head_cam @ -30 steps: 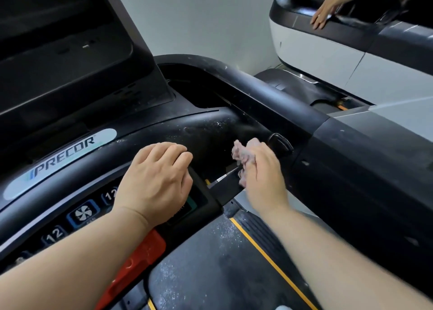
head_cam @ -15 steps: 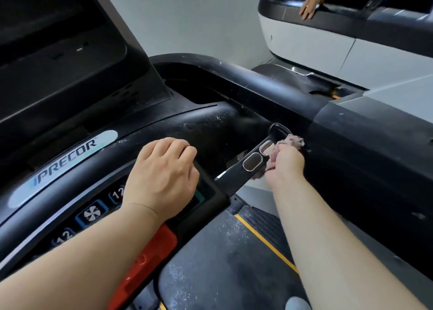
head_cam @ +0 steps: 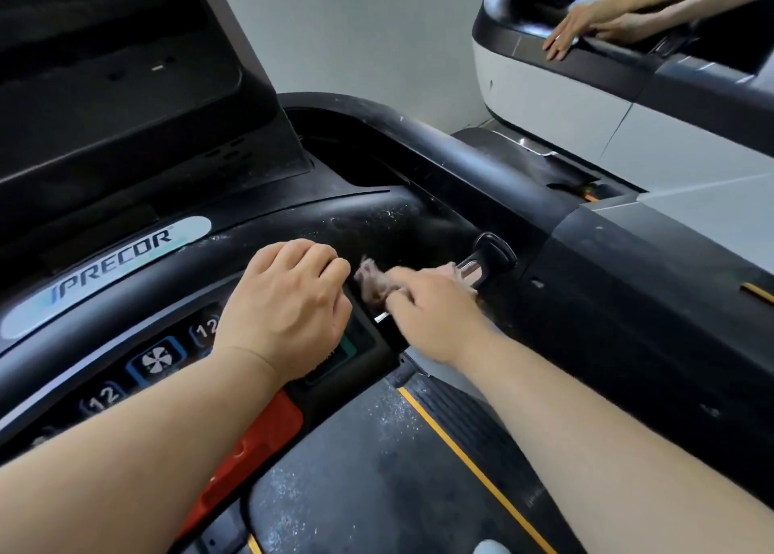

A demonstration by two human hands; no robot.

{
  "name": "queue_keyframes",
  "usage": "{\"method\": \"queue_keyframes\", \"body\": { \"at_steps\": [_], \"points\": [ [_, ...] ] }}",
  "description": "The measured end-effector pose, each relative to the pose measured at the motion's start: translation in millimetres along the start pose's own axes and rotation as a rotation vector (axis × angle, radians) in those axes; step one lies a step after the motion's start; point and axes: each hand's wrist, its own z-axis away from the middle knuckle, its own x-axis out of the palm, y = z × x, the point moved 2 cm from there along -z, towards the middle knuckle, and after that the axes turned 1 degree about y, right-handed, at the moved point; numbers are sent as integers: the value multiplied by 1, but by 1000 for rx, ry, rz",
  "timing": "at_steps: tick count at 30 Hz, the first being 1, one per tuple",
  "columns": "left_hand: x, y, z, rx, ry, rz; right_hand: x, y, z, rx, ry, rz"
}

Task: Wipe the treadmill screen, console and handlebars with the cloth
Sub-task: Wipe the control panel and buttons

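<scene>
Right hand point(head_cam: 435, 306) lies over the short black handlebar grip with metal sensor plates point(head_cam: 473, 269), fingers curled around a small crumpled pinkish cloth point(head_cam: 372, 282). The cloth is bunched between the fingers and the grip, pressed on the inner end of the bar; it is motion-blurred, so its exact edges are unclear. The outer end of the grip, with one shiny plate, shows beyond the knuckles.

Left hand point(head_cam: 289, 306) rests knuckles-up on the glossy black treadmill console point(head_cam: 138, 298), fingers bent into a loose fist, nothing visibly held. It sits just beside the right hand, not touching the cloth.

On the console: a pale oval "PRECOR" badge point(head_cam: 111, 269) above the hand, a blue-ringed fan button point(head_cam: 156, 363) near the left wrist, and a red stop bar point(head_cam: 251, 449) under the forearm. The dark blank screen panel point(head_cam: 117, 76) stands upper left. White dusty specks show on the console surface near the cloth.

Upper right, another person's hand point(head_cam: 565, 30) lies on a white and black neighbouring machine point(head_cam: 557, 93).
</scene>
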Motion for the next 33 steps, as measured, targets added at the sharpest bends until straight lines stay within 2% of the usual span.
{"method": "queue_keyframes", "body": {
  "at_steps": [2,5,9,11,14,15,17,18,21,25,27,31,33],
  "points": [
    [0,1,-1,0,-8,5,8,0,-11,-214,-105,303],
    [-1,-1,-1,-7,-27,15,-9,18,-25,-403,-118,457],
    [1,0,0,-19,-16,23,-50,72,-55,-166,-193,546],
    [2,-2,-1,-25,-8,30,-51,76,-64,-25,-209,582],
    [1,-2,-1,-36,-7,34,-19,42,-68,-20,-392,455],
    [0,-2,-2,-38,-9,27,-7,22,-65,-68,-472,422],
    [0,1,-2,-39,-13,24,7,-5,-55,-125,-523,305],
    [0,1,-2,-41,-13,24,8,-9,-49,-157,-494,286],
    [0,1,-2,-47,-10,15,-5,23,-31,-292,-237,192],
    [-3,4,-3,-60,-22,3,-20,73,-2,-283,92,-35],
    [-4,5,-3,-61,-29,-9,-5,76,24,-157,224,-268],
    [-4,7,-4,-72,-49,-32,24,60,65,515,470,-861],
    [-4,7,-4,-66,-48,-37,24,65,52,847,520,-1264]
  ]
}}
